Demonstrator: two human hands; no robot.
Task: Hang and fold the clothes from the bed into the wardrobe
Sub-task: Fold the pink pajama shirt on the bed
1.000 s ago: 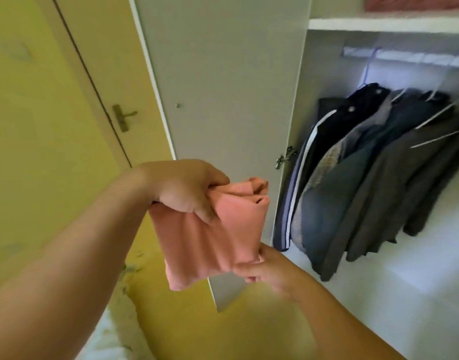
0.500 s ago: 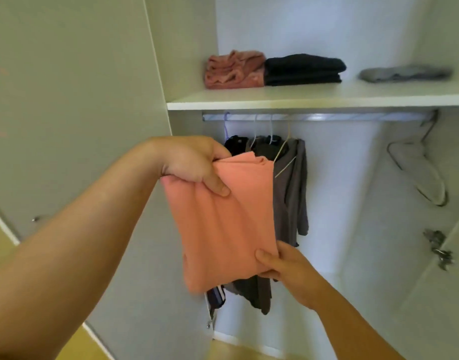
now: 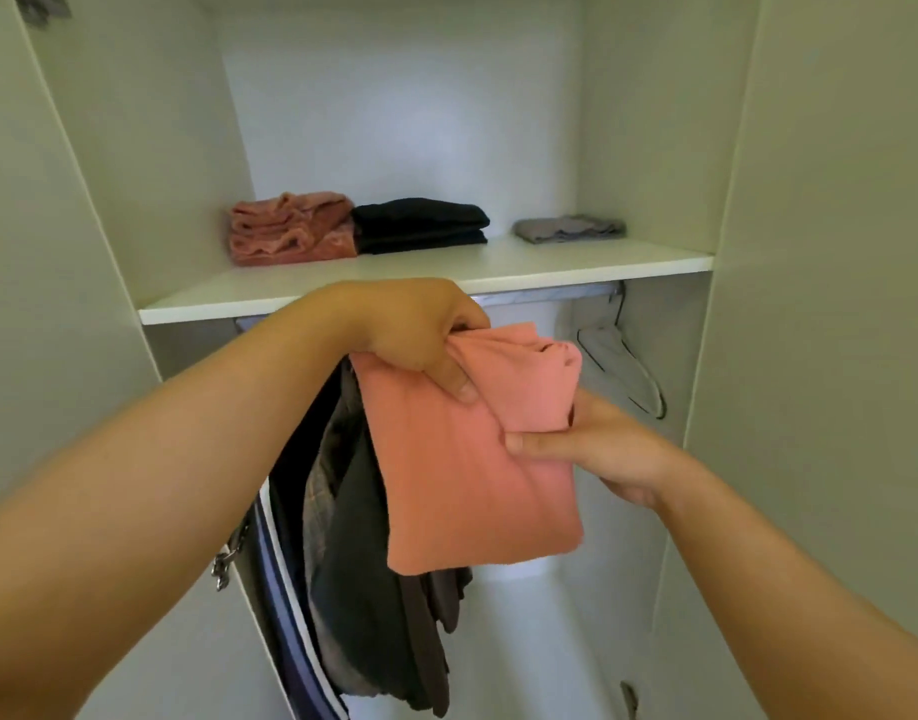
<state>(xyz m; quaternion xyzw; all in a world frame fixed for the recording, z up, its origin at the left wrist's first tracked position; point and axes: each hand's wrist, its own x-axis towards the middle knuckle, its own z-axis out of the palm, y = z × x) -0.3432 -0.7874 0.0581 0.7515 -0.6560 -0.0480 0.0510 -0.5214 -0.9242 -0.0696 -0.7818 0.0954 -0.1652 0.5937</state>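
Folded pink garment (image 3: 472, 470) is lifted closer to shelf (image 3: 576, 265), now just under its front edge. Top, 11 o'clock, is pinched in left hand (image 3: 410, 330) grip; right hand (image 3: 597, 449) grip is shifted from bottom hem to 3 o'clock side, cloth held. Shelving judged imminent.

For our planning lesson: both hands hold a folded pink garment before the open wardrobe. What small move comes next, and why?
Probably raise the pink garment onto the shelf, into the gap between the black pile and the grey pile. It is already folded, and the left hand and right hand grip it just below the shelf.
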